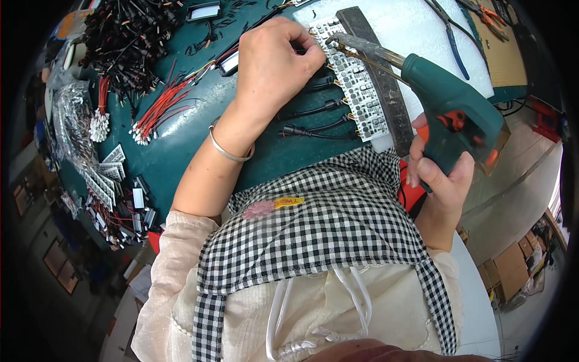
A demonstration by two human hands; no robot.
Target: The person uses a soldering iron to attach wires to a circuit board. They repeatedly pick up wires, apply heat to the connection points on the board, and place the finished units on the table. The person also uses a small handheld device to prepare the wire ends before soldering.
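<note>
My right hand [443, 175] is wrapped around the handle of a green soldering gun [455, 102] with orange parts. Its metal tip reaches left over a white panel of small circuit boards [360, 96]. At the panel's left edge, the fingers of my left hand [274, 63] are pinched together close to that tip; what they grip is hidden. Several black cables [310, 110] with connectors run from the same edge, their thin coloured wires meeting the boards. Along the panel's right side lies a dark bar [392, 99], with white foam [416, 30] underneath.
Bundles of red wires [160, 108] lie to the left on the green table [202, 130]. Behind them is a big heap of black cables [129, 42]. Small white panels [104, 181] sit near the left edge. Pliers [452, 42] rest on the foam at far right.
</note>
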